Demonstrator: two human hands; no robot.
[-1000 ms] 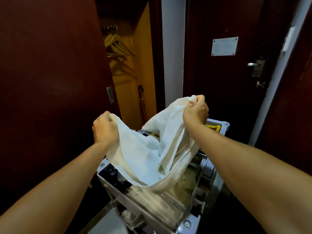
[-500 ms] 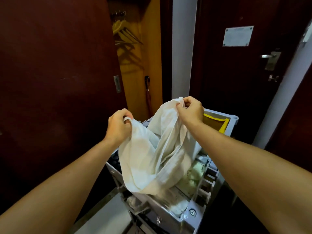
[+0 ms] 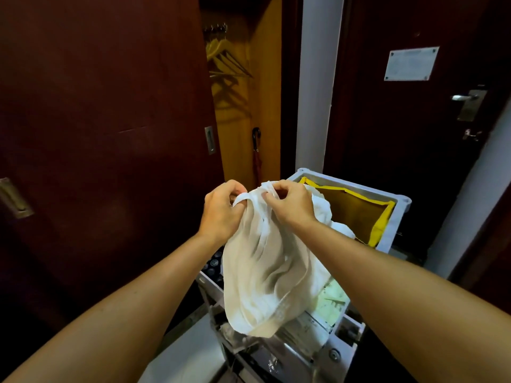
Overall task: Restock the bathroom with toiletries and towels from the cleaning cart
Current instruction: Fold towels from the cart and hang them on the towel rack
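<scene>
A white towel [image 3: 265,275] hangs bunched above the grey cleaning cart [image 3: 398,219]. My left hand [image 3: 221,214] grips its top edge on the left. My right hand [image 3: 290,205] pinches the same edge just beside it, and the two hands almost touch. The cloth droops down over the cart's top tray and hides most of what lies there. More white linen [image 3: 322,210] lies behind my right hand, against the cart's yellow bag [image 3: 359,214].
A dark red sliding door [image 3: 105,134] fills the left. Behind it an open closet holds hangers [image 3: 224,62] and an umbrella [image 3: 257,158]. A dark door with a lever handle [image 3: 464,98] stands at the right. Pale floor [image 3: 188,355] shows below the cart.
My hands have come together from wide apart, folding the towel's top edge. The spread cloth now hangs as a narrow bunch. The view has shifted left, so the cart sits further right.
</scene>
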